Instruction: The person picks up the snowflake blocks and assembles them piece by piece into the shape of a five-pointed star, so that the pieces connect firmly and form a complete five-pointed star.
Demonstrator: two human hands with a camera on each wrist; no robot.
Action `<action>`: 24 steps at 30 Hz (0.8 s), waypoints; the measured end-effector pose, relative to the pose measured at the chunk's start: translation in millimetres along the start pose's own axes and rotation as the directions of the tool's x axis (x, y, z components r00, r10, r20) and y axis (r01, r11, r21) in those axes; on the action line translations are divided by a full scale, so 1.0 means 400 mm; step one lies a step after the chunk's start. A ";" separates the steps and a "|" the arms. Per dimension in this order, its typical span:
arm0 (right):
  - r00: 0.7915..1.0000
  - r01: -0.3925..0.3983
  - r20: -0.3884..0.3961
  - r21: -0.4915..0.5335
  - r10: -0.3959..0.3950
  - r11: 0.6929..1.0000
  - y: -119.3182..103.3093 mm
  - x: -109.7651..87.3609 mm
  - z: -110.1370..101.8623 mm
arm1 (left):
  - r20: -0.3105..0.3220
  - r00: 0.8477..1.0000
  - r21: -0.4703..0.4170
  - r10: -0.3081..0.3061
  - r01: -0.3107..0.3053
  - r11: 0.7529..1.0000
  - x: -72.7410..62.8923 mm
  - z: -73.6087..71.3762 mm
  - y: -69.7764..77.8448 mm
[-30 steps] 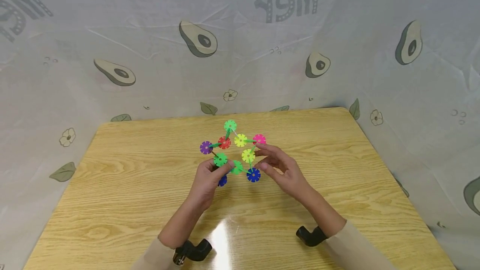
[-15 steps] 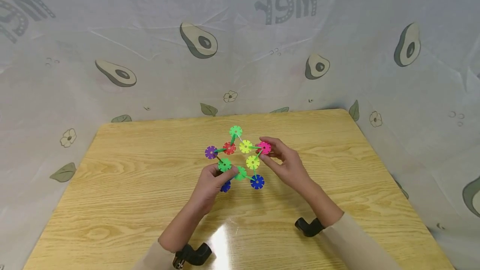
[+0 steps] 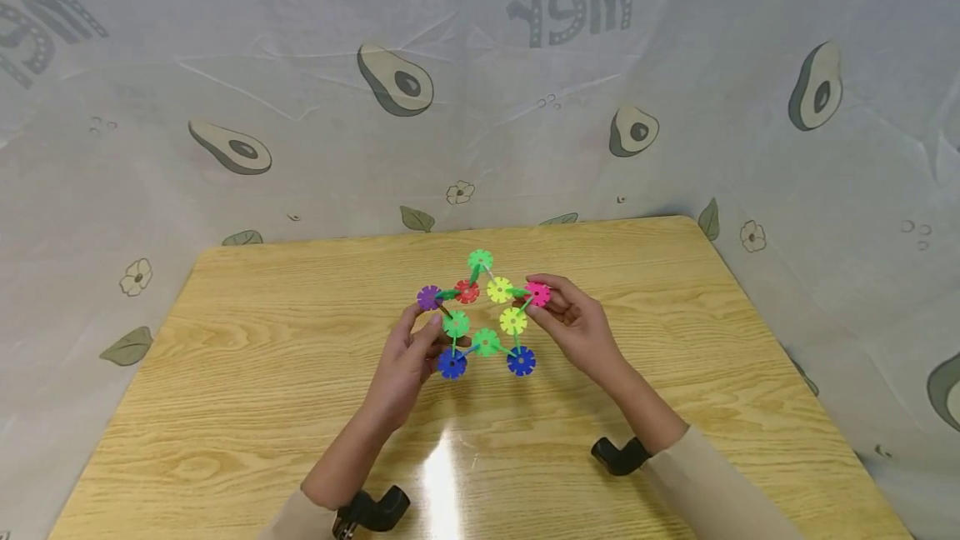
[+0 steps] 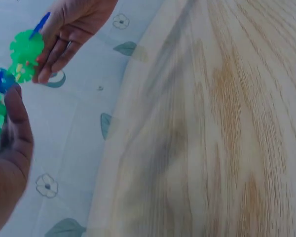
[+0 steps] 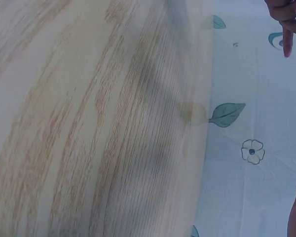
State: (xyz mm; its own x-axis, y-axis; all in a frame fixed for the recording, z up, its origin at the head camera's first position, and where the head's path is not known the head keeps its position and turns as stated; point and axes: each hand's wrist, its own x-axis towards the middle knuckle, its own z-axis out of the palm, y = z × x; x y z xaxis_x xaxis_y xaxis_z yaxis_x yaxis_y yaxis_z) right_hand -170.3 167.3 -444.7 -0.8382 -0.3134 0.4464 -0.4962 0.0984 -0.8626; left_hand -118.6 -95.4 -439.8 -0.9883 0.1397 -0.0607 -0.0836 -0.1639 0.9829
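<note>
In the head view, a star-shaped ring point(image 3: 485, 343) of slotted plastic discs hangs above the table between both hands. Green connecting discs, seen edge-on, join its coloured round ones. My right hand point(image 3: 581, 327) pinches the pink disc point(image 3: 537, 294) at the star's right point. On the other side, my left hand point(image 3: 401, 369) lies against the star, its thumb raised off the disc faces. Some left fingers reach behind the lower green and blue discs point(image 3: 452, 363); their contact is partly hidden. The left wrist view shows the left hand point(image 4: 15, 143) beside the discs, with the right hand point(image 4: 76, 24) beyond.
A wood-grain table point(image 3: 262, 373) lies under the hands. Behind it hangs a pale cloth point(image 3: 300, 65) printed with avocados, leaves and flowers. Black curved mounts point(image 3: 618, 456) sit at both wrists.
The right hand has taken hold of the pink disc. The left thumb has come off the green disc and the left hand has shifted left. The star has moved slightly right.
</note>
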 end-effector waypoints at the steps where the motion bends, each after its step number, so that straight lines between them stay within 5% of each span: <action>1: 1.000 0.002 -0.001 0.008 -0.002 1.000 0.000 -0.001 0.000 | -0.004 1.000 0.005 0.014 -0.014 1.000 0.001 -0.004 -0.001; 10: 0.999 -0.002 0.033 0.062 0.000 0.998 -0.002 -0.002 -0.001 | 0.015 0.986 0.106 0.168 -0.168 0.980 0.004 -0.024 -0.020; 18: 0.998 -0.035 0.045 0.071 0.032 0.997 -0.001 -0.007 0.005 | 0.010 0.969 0.133 0.248 -0.247 0.960 0.006 -0.029 -0.026; 21: 0.998 -0.045 0.052 0.069 0.041 0.997 -0.002 -0.007 0.004 | 0.036 0.941 0.180 0.336 -0.336 0.924 0.011 -0.035 -0.030; 24: 0.997 -0.058 0.059 0.049 0.055 0.997 -0.003 -0.006 -0.001 | 0.060 0.899 0.327 0.435 -0.429 0.842 0.016 -0.047 -0.034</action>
State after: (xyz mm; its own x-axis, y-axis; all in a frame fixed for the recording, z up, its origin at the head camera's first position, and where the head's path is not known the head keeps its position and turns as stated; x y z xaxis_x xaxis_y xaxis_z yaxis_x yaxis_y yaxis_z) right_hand -167.6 168.3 -444.7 -0.8494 -0.3627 0.3834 -0.4351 0.0701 -0.8977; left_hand -126.3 -110.6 -456.9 -0.9167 0.1133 0.3832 0.3956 0.1217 0.9103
